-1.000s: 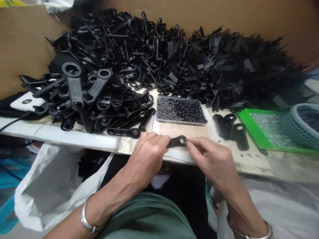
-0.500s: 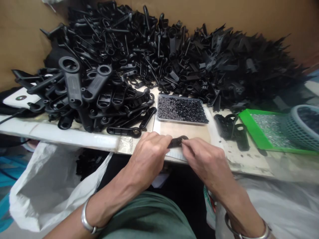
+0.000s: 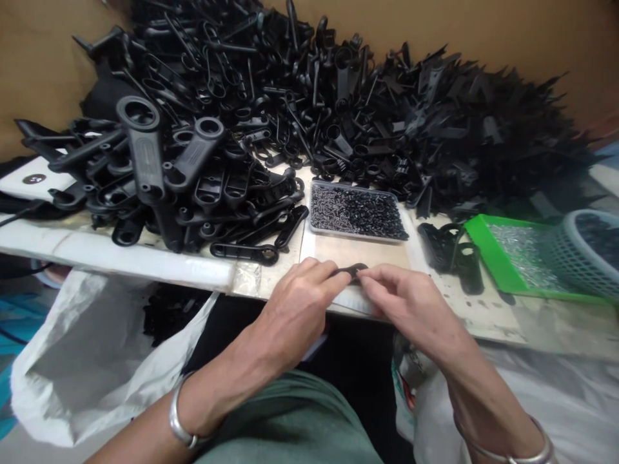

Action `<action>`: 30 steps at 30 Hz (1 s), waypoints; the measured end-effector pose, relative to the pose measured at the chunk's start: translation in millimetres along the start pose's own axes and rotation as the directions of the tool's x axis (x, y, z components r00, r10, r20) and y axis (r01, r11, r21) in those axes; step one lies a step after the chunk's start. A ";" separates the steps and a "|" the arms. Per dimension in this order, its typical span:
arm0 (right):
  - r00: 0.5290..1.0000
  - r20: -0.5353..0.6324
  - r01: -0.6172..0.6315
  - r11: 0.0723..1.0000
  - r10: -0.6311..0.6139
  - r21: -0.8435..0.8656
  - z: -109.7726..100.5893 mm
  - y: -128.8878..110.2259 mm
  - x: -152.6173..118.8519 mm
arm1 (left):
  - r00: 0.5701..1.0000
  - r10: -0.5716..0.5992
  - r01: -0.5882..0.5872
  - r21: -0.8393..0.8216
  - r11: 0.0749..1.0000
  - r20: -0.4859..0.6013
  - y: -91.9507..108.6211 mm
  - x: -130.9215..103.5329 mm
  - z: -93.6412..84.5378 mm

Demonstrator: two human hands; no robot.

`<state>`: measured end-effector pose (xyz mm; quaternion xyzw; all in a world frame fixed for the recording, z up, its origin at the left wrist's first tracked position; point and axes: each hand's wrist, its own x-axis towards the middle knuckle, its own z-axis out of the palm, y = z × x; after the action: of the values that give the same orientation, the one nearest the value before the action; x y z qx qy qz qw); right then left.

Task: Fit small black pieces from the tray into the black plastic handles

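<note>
A small black plastic part (image 3: 358, 269) lies at the table's front edge, between my two hands. My left hand (image 3: 307, 293) is closed on its left end and covers much of it. The fingertips of my right hand (image 3: 403, 293) are pinched at its right end; anything tiny between them is too small to make out. Just behind is a clear tray (image 3: 358, 211) of small dark and metallic pieces. A black arm-shaped part (image 3: 244, 252) rests left of my hands, and a few more black parts (image 3: 468, 267) lie to the right.
Heaps of black plastic parts (image 3: 145, 151) cover the back and left of the table. On the right, a green tray (image 3: 498, 258) holds small clear or shiny pieces beside a grey basket (image 3: 592, 254). A white sack (image 3: 62, 361) hangs open below the left edge.
My left fingers have moved rightward over the black part and now cover more of it. My right fingertips stay at its right end. The whole view has shifted slightly.
</note>
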<state>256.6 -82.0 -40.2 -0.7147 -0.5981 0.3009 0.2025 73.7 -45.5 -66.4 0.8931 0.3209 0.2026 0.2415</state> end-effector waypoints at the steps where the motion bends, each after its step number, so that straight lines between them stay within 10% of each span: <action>1: 0.999 0.039 -0.032 0.999 0.030 0.037 -1.5 1.2 2.0 | 1.000 0.007 -0.007 0.013 1.000 0.007 0.1 0.0 0.7; 30: 0.953 0.294 -0.051 0.994 0.078 -0.098 -12.6 -14.4 13.4 | 0.996 0.031 -0.032 0.015 0.999 0.083 -5.1 1.2 3.9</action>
<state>255.9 -65.1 -24.1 -0.6886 -0.6110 0.3846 0.0682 74.1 -42.4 -72.1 0.9077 0.2982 0.1666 0.2439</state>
